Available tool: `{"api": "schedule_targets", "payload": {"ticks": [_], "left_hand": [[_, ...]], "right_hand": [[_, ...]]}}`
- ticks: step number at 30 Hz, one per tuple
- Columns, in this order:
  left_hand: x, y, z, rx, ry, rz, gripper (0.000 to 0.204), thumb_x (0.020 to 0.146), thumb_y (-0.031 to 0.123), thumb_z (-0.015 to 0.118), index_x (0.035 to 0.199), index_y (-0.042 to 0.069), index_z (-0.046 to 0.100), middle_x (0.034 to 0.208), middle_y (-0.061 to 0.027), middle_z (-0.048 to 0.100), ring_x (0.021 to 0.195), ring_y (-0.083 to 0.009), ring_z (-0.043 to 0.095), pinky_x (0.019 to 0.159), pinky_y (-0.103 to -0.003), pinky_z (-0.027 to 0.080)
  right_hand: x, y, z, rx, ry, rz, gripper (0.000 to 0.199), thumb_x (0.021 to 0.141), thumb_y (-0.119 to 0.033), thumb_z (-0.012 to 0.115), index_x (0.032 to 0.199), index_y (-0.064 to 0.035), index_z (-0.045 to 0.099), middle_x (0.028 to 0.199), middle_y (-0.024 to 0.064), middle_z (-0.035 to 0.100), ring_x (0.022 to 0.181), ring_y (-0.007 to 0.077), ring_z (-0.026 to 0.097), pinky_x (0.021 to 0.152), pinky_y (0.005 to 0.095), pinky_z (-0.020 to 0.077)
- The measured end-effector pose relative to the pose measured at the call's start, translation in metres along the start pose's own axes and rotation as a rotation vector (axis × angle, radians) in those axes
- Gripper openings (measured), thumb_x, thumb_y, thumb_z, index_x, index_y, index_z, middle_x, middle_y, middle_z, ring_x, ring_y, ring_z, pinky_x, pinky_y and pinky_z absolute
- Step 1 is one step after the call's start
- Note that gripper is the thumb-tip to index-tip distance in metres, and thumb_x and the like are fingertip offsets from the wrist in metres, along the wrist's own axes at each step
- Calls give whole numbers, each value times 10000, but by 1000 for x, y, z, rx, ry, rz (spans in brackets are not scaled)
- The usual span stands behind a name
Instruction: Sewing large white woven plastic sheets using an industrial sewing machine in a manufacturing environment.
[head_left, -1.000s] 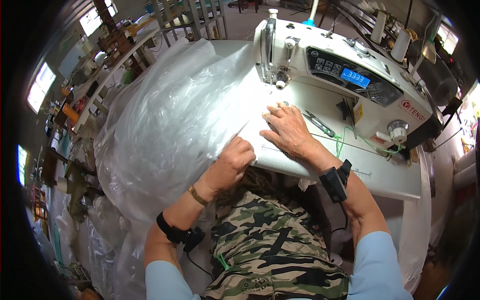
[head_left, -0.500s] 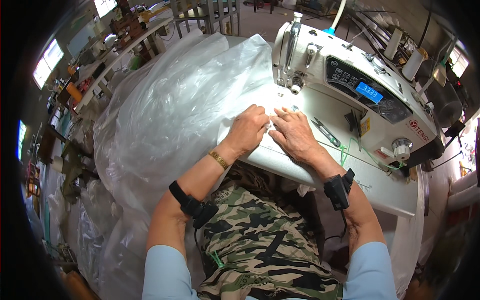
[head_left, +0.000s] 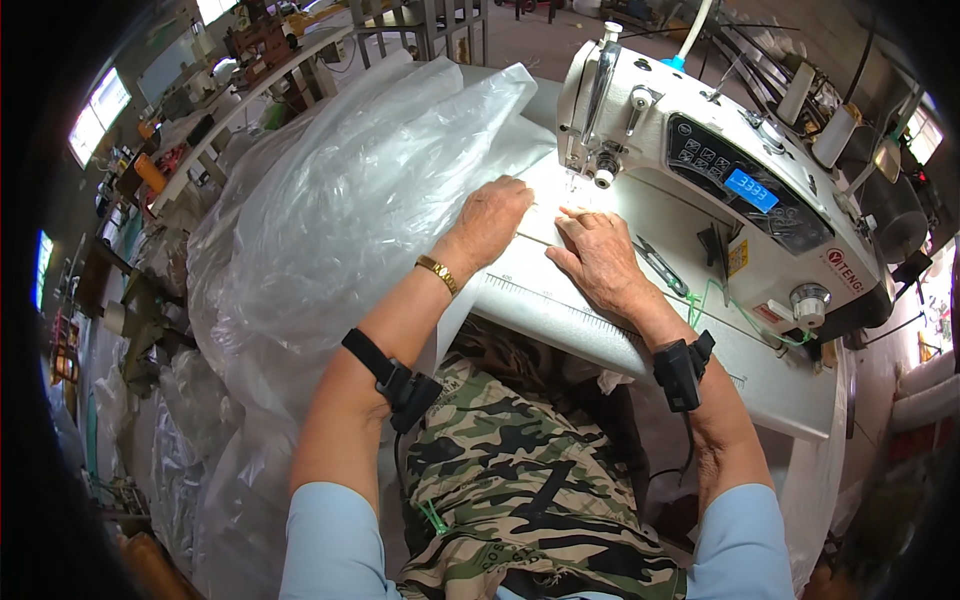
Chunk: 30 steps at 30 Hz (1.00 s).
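Head view: we see the left hand (head_left: 490,218) resting at the right edge of a large, translucent plastic sheet (head_left: 330,210), which spreads across the left of the white table (head_left: 700,352) and hangs over its front. Its fingers curl down, and we cannot tell whether they pinch the plastic. The right hand (head_left: 605,260) lies palm down, thumb spread from the fingers, just before the lit needle area of the sewing machine (head_left: 720,145). Beside it we find thread snips (head_left: 662,268).
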<state>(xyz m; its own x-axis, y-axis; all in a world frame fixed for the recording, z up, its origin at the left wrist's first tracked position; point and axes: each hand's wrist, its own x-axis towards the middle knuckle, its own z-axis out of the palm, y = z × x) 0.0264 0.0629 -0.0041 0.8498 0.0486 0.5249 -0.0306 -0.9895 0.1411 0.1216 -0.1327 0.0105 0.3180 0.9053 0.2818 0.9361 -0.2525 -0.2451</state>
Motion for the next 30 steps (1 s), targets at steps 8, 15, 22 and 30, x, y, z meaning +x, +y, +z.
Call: {"api": "schedule_targets", "payload": {"ticks": [8,15,22,30], "left_hand": [[13,-27,20,-29,177,-5,89,882,38,554,840,-19,609,935,-163,652,942,-341,610,830,-443,520],[0,-42,13,105,314,-192,95,860,-31,493,818,-14,576,872,-187,596,898,-363,589,838,-453,505],[-24,-35,-8,128,235,-329,96,821,-79,503,821,-19,579,935,-194,600,950,-363,585,866,-445,498],[-45,-25,-21,120,266,-320,82,845,-58,497,819,-21,566,871,-184,601,883,-350,584,815,-439,497]], "right_hand": [[-33,-3,-7,-184,226,31,502,880,-379,700,1199,0,623,1352,197,557,1270,325,500,1096,493,312],[-81,24,-27,-383,359,358,460,837,-340,745,1153,-18,660,1168,144,612,1117,304,543,980,452,377],[-80,32,-24,-448,347,138,129,869,-165,668,831,-44,643,867,120,585,866,296,586,759,421,435],[-42,-4,-4,-117,348,117,159,926,-173,607,945,-15,597,714,154,621,668,322,636,644,442,496]]}}
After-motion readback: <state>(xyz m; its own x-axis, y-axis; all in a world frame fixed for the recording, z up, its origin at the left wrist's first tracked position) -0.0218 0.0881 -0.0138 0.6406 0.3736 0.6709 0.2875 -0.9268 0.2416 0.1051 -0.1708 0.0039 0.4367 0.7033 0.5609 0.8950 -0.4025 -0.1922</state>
